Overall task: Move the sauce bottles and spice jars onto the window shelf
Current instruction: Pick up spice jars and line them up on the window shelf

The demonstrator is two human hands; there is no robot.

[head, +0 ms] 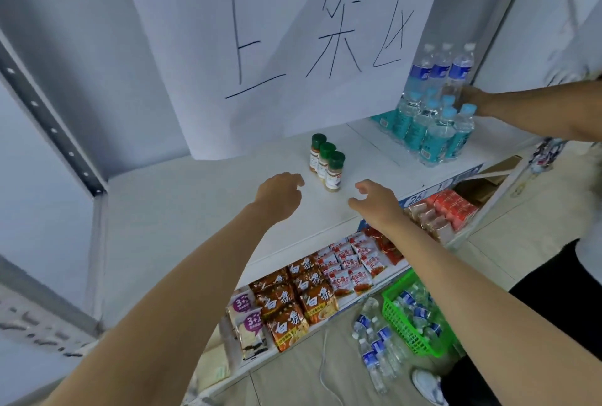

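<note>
Three spice jars (326,161) with green caps stand in a tight diagonal row on the white shelf (195,197), just below a big paper sign. My left hand (280,190) hovers a little left of the nearest jar, fingers loosely curled, holding nothing. My right hand (374,200) hovers to the jars' right, fingers also relaxed and empty. Neither hand touches a jar. No sauce bottles show.
Water bottles (436,112) crowd the shelf's right end, where another person's hand (479,102) reaches in. The lower shelf holds noodle packets (293,304) and snack bags. On the floor stand a green basket (413,317) of bottles and loose bottles. A metal upright (49,125) rises at left.
</note>
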